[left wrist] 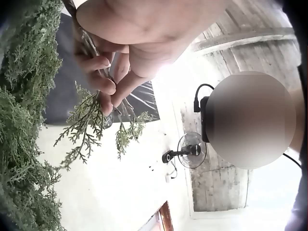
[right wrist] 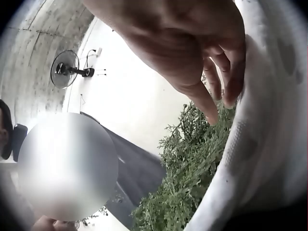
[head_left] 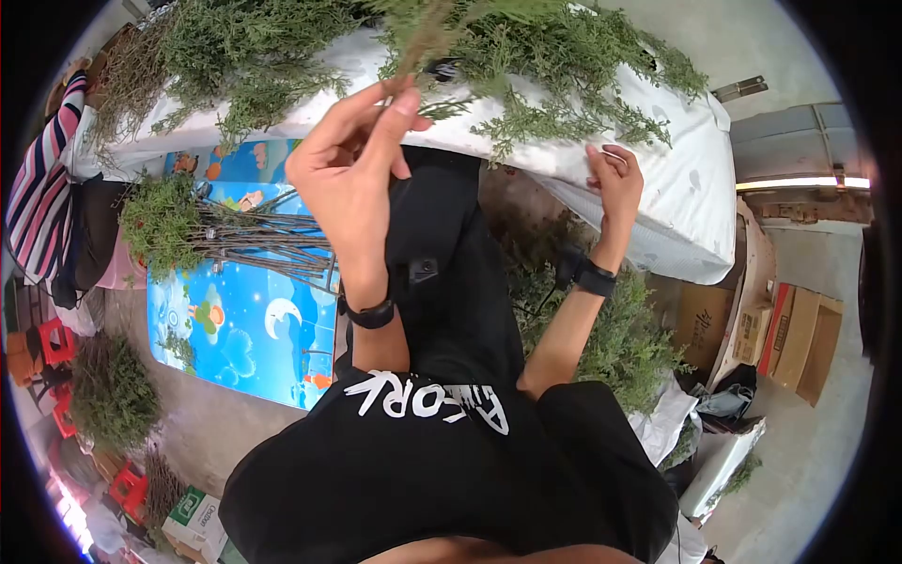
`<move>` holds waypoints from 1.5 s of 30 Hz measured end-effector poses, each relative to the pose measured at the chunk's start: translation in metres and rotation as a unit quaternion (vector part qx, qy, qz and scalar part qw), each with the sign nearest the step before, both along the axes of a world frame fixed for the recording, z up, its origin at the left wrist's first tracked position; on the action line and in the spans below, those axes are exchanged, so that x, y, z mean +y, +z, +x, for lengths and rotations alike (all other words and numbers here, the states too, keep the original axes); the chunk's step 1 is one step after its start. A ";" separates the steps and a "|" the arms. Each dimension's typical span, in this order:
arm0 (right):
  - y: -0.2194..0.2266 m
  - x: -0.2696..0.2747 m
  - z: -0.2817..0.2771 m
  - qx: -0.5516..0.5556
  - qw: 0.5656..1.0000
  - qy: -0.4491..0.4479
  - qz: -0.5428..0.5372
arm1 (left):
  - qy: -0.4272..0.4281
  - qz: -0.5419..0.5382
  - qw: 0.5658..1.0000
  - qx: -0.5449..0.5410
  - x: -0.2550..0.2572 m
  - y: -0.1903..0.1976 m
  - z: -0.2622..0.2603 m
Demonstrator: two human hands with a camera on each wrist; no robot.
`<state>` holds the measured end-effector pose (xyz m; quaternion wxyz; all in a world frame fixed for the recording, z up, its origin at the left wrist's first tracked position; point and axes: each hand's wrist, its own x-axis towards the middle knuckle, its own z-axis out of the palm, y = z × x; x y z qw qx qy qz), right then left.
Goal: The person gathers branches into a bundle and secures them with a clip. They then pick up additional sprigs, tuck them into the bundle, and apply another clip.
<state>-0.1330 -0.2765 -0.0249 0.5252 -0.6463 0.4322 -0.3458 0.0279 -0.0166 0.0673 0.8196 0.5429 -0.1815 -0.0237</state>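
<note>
Left hand (head_left: 349, 183) pinches a leafy twig (head_left: 421, 45) in its fingers. Right hand (head_left: 618, 186), fingers loosely bent, is near green sprigs (head_left: 545, 117) on the white-covered tabletop (head_left: 697, 193).

I see a brown-stemmed branch (head_left: 413, 56) with green foliage and more green sprigs (head_left: 564, 94) on the white far counter (head_left: 700, 226). The left counter (head_left: 244, 362) is bright blue, printed with a white crescent moon (head_left: 272, 321). The near shirt (head_left: 442, 479) is black, white-lettered; the far-left top (head_left: 39, 211) has navy, pink and white stripes.
</note>
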 end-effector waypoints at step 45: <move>0.012 -0.041 0.057 0.138 0.921 0.044 -0.363 | 0.001 0.020 1.000 0.017 -0.001 0.003 0.002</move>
